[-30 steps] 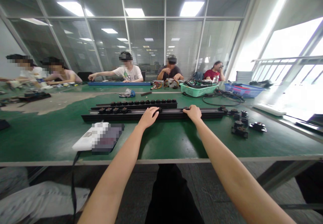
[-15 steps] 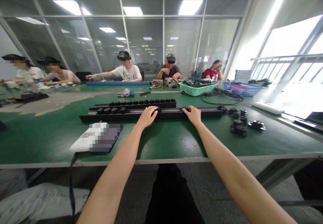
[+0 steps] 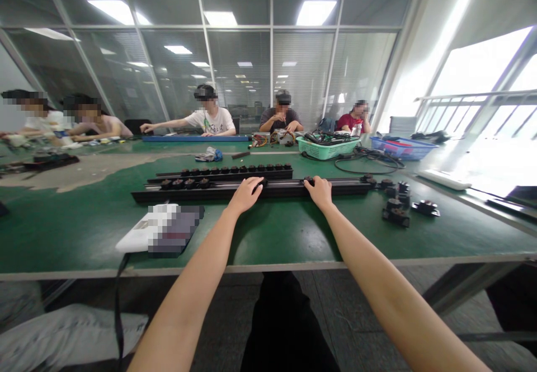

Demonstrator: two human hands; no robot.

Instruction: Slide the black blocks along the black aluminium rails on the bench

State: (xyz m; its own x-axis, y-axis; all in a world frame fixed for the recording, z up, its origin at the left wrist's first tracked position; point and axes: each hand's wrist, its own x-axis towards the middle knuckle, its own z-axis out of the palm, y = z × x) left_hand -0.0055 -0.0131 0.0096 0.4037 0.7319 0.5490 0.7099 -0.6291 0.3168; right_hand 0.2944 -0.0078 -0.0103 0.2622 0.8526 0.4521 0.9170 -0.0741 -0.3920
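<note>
A long black rail [image 3: 176,194] lies across the green table [image 3: 293,232] in front of me, with several small black round parts set on its left portion. My left hand [image 3: 245,194] rests on the rail near its middle, fingers curled over a small black part [image 3: 263,182]. My right hand [image 3: 319,191] lies on the rail a little to the right, fingers curled over another black part [image 3: 309,180]. A second, shorter black rail [image 3: 226,172] carrying a row of round parts sits just behind.
Loose black parts [image 3: 396,204] lie at the right of the table. A white device [image 3: 145,229] with a cable sits near the front left edge. A green basket [image 3: 329,148], a blue tray [image 3: 403,148] and black cables stand behind. Several people sit at the far side.
Both hands have edged slightly left along the rail with the parts under their fingers. The view has shifted a little.
</note>
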